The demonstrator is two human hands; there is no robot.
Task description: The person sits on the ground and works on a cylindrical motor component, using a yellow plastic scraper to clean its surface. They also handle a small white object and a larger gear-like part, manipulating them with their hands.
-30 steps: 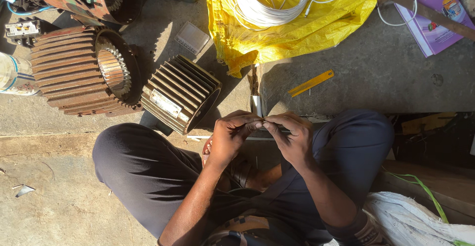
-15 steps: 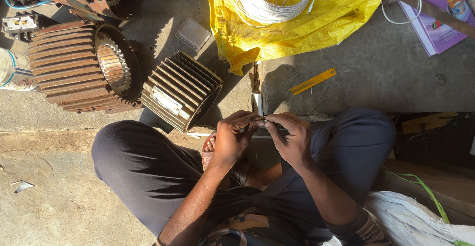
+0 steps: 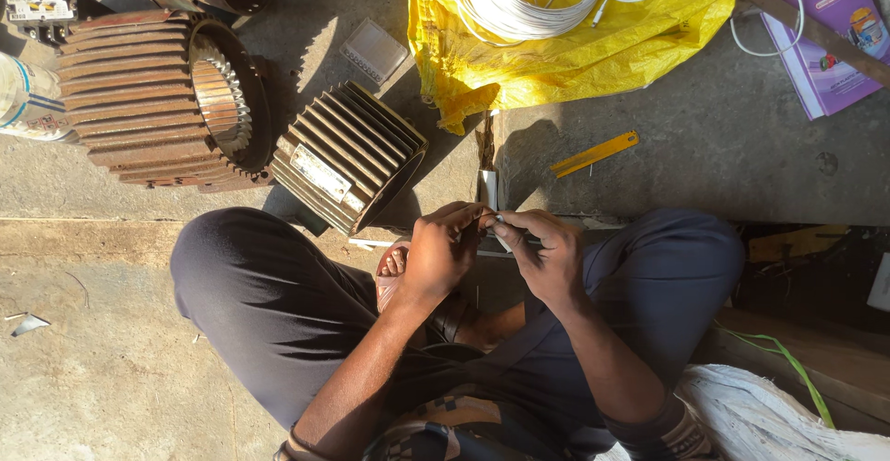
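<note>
Fingers (image 3: 468,215) of both hands pinched together on a small thin piece (image 3: 498,219) held between them, just above the lap; too small to tell what it is. Left hand (image 3: 440,252) curled, thumb and forefinger tips closed on the piece from the left. Right hand (image 3: 547,257) curled too, fingertips meeting the left's at the same spot, a dark strip (image 3: 519,241) running under its fingers. Hands touching at the fingertips.

Person sits cross-legged on the concrete floor (image 3: 111,368), dark trousers, a bare foot (image 3: 394,266) tucked under the left wrist.

Just ahead of the hands: small finned motor housing (image 3: 348,155) lying on its side, open end toward the hands, pale plate on its flank. Left of it and touching, a bigger rusty finned housing (image 3: 153,99), stator slots visible inside the bore. A narrow upright tool (image 3: 488,169) stands on the floor just beyond the fingertips, partly in shadow.

Further out: yellow sack (image 3: 565,53) spread on the floor with a coil of white wire (image 3: 519,2) on it. Yellow ruler (image 3: 593,154) on the floor to the right of the sack's corner, well apart from the hands. Purple booklet (image 3: 834,34) top right. Clear ribbed plastic lid (image 3: 374,51) between the housings and the sack. Green strap (image 3: 788,368) near the right knee
</note>
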